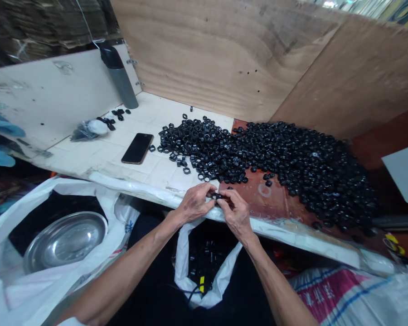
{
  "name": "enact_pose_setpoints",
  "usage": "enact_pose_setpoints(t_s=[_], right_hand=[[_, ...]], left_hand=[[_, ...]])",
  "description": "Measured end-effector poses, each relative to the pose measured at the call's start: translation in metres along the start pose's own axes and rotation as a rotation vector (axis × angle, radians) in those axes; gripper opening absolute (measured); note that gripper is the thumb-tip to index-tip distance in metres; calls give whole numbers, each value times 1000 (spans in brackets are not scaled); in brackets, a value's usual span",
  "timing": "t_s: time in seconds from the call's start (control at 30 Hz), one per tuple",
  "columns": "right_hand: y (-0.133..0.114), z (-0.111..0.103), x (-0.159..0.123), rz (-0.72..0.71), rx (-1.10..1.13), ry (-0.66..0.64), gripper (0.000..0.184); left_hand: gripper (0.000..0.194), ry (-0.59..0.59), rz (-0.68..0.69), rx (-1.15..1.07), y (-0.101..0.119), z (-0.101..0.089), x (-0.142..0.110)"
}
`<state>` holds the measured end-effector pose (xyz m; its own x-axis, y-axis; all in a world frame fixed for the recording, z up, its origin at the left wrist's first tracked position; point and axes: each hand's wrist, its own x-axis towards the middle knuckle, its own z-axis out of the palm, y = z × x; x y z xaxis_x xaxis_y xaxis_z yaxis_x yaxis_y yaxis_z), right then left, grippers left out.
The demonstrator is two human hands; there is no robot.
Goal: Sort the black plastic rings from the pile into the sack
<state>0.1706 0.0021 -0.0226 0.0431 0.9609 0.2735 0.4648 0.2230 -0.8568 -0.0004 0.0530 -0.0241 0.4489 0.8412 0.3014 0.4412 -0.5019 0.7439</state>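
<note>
Your forearms (122, 278) reach to the table edge (292, 237), where your left hand (194, 203) and right hand (237, 215) grip a small black plastic ring (216, 196) between them, its axis hidden. A heap of black rings (302, 172) lies ahead, rightward.

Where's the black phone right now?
In the head view, the smartphone lies on the white tiled worktop, just left of the heap of black plastic rings.

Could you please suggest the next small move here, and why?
Probably release the small black ring from the left hand and right hand into the white bag below: both pinch it at the table edge, above the bag's open mouth, which holds black parts.
</note>
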Motion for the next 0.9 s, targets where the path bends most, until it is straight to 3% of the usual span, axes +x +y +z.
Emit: enact_pose_setpoints(t_s=[0.3, 0.53, 0.67, 0.8, 0.9], right_hand=[[-8, -2, 1, -16, 16, -3, 15], [-7, 8, -1, 54, 30, 48, 21], [-12, 12, -4, 83, 24, 35, 22], [-18, 8, -5, 45, 30, -54, 21], [-18, 5, -3, -4, -72, -45, 17]], left_hand=[[26, -28, -65, -491, -2, -5, -5], [17, 41, 124, -416, -1, -16, -3], [18, 80, 146, -426, -4, -15, -5], [19, 70, 128, -462, -6, -15, -6], [18, 75, 163, -450, -8, -15, -7]])
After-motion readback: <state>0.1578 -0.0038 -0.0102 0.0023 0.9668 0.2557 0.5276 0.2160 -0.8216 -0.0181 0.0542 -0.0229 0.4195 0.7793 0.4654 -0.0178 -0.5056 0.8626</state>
